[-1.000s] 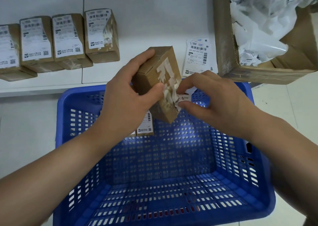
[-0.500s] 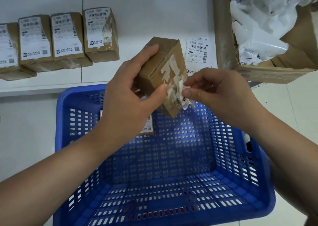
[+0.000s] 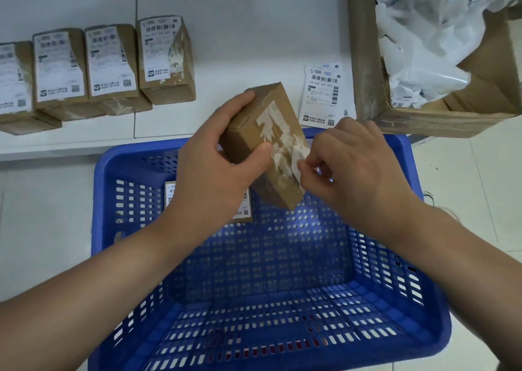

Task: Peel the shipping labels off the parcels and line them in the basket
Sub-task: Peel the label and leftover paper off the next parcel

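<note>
From the head camera, the left hand [image 3: 214,172] gripped a small brown parcel [image 3: 265,144] above the far rim of the blue basket [image 3: 418,300], thumb pressed on its torn label. The right hand [image 3: 358,170] pinched a white label scrap [image 3: 296,158] at the parcel's edge. Another parcel [image 3: 245,209] lay inside the basket.
</note>
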Action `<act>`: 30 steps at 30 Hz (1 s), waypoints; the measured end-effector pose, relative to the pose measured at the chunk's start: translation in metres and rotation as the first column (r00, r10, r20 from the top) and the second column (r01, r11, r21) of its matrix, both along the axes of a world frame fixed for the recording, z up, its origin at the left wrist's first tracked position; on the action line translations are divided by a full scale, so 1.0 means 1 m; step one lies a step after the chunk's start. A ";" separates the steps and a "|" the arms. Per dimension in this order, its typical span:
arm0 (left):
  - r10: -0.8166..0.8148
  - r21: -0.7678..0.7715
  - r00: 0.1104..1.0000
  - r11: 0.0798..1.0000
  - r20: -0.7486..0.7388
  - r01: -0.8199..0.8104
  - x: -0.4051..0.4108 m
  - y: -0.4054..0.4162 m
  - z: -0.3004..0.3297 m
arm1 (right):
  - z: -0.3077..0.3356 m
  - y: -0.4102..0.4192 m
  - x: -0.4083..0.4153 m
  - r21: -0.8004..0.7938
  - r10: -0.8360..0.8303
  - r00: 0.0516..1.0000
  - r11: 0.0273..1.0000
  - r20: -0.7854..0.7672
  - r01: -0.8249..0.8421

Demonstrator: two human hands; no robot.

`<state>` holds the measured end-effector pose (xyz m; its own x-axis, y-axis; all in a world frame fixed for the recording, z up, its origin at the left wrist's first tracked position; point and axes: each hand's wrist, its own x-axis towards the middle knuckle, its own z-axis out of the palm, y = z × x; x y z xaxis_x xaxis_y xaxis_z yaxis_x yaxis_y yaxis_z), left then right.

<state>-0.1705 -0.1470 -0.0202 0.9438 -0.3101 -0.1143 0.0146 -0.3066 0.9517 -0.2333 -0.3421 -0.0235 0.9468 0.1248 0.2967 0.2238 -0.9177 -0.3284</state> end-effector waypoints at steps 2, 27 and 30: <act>0.007 -0.005 1.000 1.000 -0.021 -0.007 0.000 -0.001 0.001 | 0.000 -0.002 -0.002 -0.086 0.014 0.997 0.996 0.081 -0.007; 0.005 -0.100 1.000 0.995 -0.030 -0.008 0.003 0.003 0.002 | 0.008 -0.005 0.003 0.466 -0.070 0.871 0.822 -0.486 0.327; -0.002 -0.086 1.000 0.996 -0.008 0.001 0.001 0.002 0.003 | 0.004 -0.003 0.004 0.449 -0.101 0.878 0.829 -0.468 0.335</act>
<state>-0.1693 -0.1452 -0.0174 0.9425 -0.3206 -0.0945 0.0216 -0.2239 0.9744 -0.2288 -0.3447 -0.0199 0.9744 -0.1560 -0.1616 -0.2235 -0.6022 -0.7664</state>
